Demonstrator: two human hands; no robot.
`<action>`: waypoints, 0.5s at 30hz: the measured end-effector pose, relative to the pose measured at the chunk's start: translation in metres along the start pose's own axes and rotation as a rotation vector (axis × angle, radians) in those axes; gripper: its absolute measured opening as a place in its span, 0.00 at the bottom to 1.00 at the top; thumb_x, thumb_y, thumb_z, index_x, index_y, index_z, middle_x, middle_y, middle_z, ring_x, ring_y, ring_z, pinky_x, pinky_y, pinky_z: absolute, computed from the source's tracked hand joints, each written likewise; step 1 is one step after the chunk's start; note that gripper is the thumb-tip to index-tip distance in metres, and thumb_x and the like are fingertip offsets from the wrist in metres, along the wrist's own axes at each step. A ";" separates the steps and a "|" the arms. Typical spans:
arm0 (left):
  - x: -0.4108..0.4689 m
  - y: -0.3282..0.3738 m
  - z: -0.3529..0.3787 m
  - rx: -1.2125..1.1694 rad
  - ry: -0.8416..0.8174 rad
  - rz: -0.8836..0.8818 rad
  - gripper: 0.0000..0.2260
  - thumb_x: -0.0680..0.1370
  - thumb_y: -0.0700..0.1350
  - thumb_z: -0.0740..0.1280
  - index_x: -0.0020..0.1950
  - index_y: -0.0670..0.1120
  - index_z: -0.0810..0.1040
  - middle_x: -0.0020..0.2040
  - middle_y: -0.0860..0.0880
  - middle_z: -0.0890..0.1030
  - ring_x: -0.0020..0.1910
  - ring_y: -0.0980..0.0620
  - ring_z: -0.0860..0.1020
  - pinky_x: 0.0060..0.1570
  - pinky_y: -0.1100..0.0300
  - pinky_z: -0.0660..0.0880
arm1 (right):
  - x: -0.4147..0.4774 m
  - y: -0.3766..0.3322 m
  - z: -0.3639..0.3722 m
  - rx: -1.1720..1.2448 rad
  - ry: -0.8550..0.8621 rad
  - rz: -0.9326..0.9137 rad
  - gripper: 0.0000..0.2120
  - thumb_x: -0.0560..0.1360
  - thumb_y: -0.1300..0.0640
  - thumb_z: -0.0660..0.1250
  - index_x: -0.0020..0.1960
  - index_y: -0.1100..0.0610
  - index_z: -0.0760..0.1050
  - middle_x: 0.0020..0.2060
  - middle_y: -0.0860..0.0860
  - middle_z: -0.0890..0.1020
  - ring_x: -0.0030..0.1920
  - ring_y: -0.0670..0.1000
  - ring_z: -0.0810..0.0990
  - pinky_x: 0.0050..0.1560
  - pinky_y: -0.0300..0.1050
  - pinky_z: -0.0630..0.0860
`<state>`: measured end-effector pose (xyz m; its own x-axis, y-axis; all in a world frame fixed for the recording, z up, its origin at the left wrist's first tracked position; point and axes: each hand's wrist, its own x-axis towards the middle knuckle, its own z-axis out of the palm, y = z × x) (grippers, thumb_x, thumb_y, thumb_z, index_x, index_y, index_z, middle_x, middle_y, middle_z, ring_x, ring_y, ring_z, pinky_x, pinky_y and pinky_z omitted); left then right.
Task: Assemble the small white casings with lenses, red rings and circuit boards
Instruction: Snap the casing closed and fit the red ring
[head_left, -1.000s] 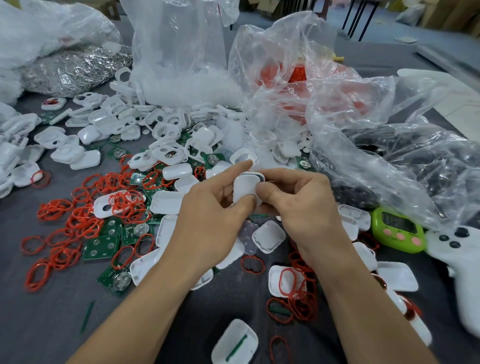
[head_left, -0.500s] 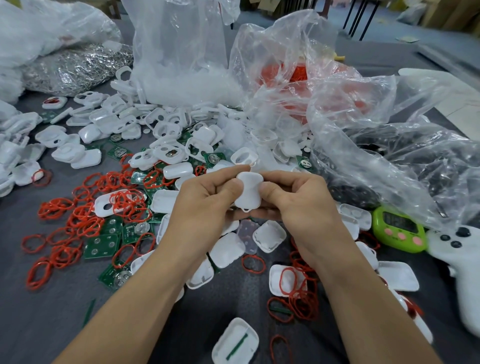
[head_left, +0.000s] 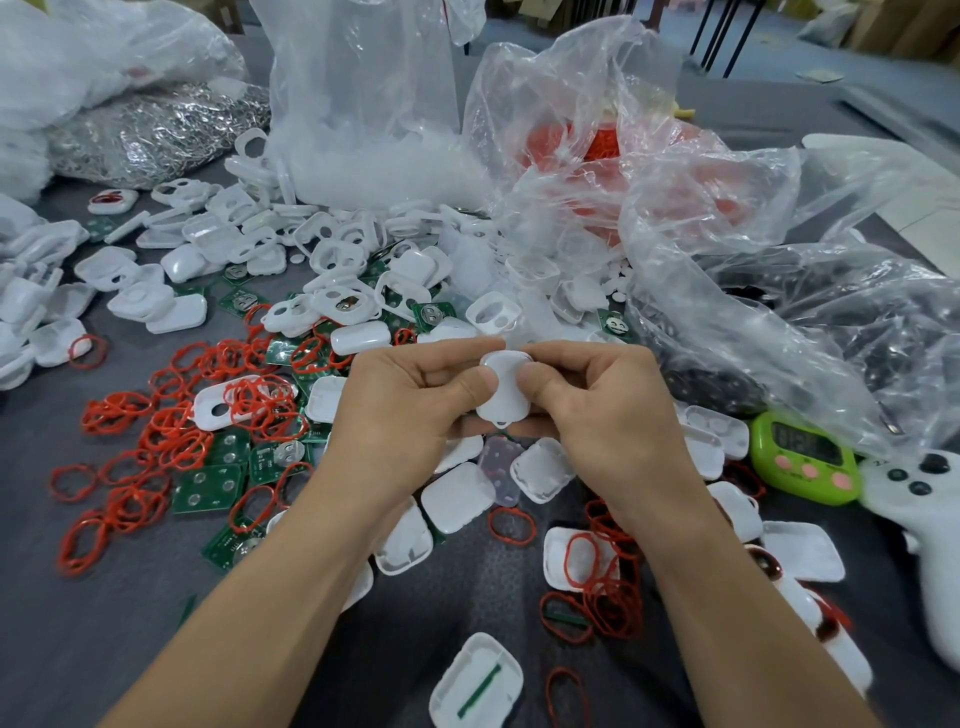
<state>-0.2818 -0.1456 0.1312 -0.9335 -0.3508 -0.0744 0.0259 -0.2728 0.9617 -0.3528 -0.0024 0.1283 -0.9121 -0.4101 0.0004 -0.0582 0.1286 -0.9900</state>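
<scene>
A small white casing (head_left: 504, 388) is held up over the table between both hands. My left hand (head_left: 410, 410) grips its left side with thumb on its face and fingers curled behind. My right hand (head_left: 597, 410) pinches its right side the same way. Loose white casing halves (head_left: 457, 496) lie under and around the hands. Red rings (head_left: 176, 431) are strewn to the left and a tangle of them (head_left: 605, 587) lies at the lower right. Green circuit boards (head_left: 208, 486) sit among the rings. What is inside the held casing is hidden.
Clear plastic bags (head_left: 649, 182) of parts rise behind the hands, one (head_left: 582, 145) with red rings. A bag of metal pieces (head_left: 156, 130) lies far left. A green timer (head_left: 802, 457) and a white controller (head_left: 930, 509) sit at right. A casing half (head_left: 475, 680) lies near the front.
Both hands have closed tighter on the casing, thumbs pressing its face, and it now stands upright between them. The left index finger has drawn back from on top of it.
</scene>
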 end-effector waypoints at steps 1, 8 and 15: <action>0.000 0.000 -0.001 -0.002 0.001 0.005 0.10 0.78 0.29 0.68 0.54 0.40 0.84 0.42 0.45 0.88 0.39 0.50 0.87 0.36 0.63 0.82 | 0.000 -0.001 0.000 -0.019 0.000 -0.003 0.09 0.80 0.62 0.70 0.52 0.52 0.87 0.42 0.49 0.89 0.41 0.51 0.89 0.43 0.50 0.86; 0.002 -0.004 -0.001 -0.042 0.052 -0.059 0.08 0.78 0.33 0.70 0.52 0.42 0.87 0.44 0.41 0.88 0.40 0.49 0.87 0.37 0.60 0.83 | -0.009 -0.007 0.006 -0.419 0.083 -0.213 0.19 0.73 0.53 0.75 0.63 0.42 0.82 0.51 0.36 0.86 0.47 0.35 0.84 0.50 0.32 0.81; 0.007 -0.004 -0.004 -0.059 0.048 -0.165 0.07 0.80 0.39 0.69 0.54 0.41 0.87 0.51 0.39 0.86 0.45 0.44 0.84 0.40 0.59 0.83 | -0.008 -0.010 -0.001 -0.363 -0.022 -0.205 0.27 0.65 0.63 0.77 0.61 0.43 0.84 0.49 0.37 0.87 0.47 0.36 0.85 0.47 0.35 0.83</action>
<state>-0.2873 -0.1502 0.1254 -0.9089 -0.3387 -0.2434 -0.1039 -0.3813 0.9186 -0.3450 0.0008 0.1388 -0.8581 -0.4788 0.1855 -0.3806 0.3505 -0.8557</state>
